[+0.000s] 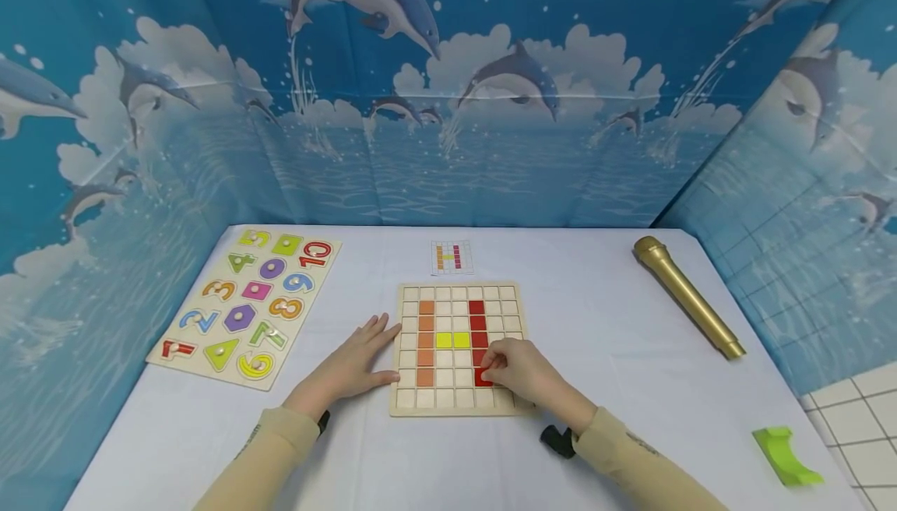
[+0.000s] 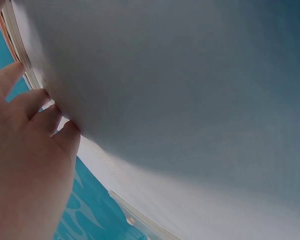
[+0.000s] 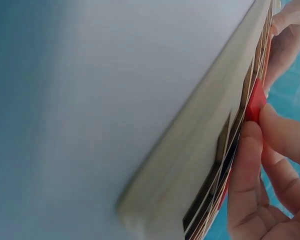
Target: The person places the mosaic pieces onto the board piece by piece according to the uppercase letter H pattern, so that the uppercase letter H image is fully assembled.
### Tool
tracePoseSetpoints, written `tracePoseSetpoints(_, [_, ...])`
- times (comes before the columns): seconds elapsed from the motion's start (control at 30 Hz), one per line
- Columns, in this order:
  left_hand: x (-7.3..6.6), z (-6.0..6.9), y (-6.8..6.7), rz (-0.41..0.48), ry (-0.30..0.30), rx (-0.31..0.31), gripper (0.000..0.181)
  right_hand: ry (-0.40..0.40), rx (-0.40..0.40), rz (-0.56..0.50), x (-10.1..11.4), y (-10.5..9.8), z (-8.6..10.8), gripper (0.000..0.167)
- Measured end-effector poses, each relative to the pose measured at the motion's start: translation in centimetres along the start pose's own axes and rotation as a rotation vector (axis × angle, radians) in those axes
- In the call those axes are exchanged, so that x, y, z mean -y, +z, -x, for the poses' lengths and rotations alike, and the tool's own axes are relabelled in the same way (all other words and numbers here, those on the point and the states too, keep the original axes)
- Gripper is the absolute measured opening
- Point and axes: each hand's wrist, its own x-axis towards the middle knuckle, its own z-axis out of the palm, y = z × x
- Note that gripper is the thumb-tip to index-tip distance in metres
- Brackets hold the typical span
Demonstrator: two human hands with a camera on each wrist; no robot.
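Observation:
A wooden grid board lies in the middle of the white table. Orange square tiles form a column on its left, red ones a column on its right, and two yellow tiles sit between. My right hand pinches a red tile by its edge at the lower end of the red column; in the right wrist view it stands tilted above the slot. My left hand rests at the board's left edge, thumb and fingertips touching it, fingers spread.
Behind the board lies a small printed card with a matching coloured grid. A number and shape puzzle board is at the left. To the right are a gold microphone and a green curved block near the table edge.

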Motion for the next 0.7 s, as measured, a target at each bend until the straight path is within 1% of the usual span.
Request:
tracePoseSetpoints(0.17, [0.1,0.0,0.0,0.001,0.006,0.001,0.083,-0.015,-0.03,0.07,0.1,0.4,-0.2,0.017])
tracePoseSetpoints(0.27, [0.1,0.1,0.0,0.006,0.0,0.002,0.083,-0.016,-0.034,0.079,0.1,0.4,-0.3,0.018])
tracePoseSetpoints(0.47, [0.1,0.4,0.2,0.014,-0.014,0.012,0.082,-0.008,-0.01,0.024,0.0,0.2,0.2,0.013])
tracePoseSetpoints(0.63, [0.1,0.5,0.5,0.03,0.006,0.011,0.082,-0.008,0.023,-0.021,-0.7,-0.3,0.8,0.009])
tracePoseSetpoints(0.7, [0.0,0.5,0.6,0.037,0.009,0.012,0.081,0.004,0.028,-0.034,-1.0,-0.7,1.0,0.008])
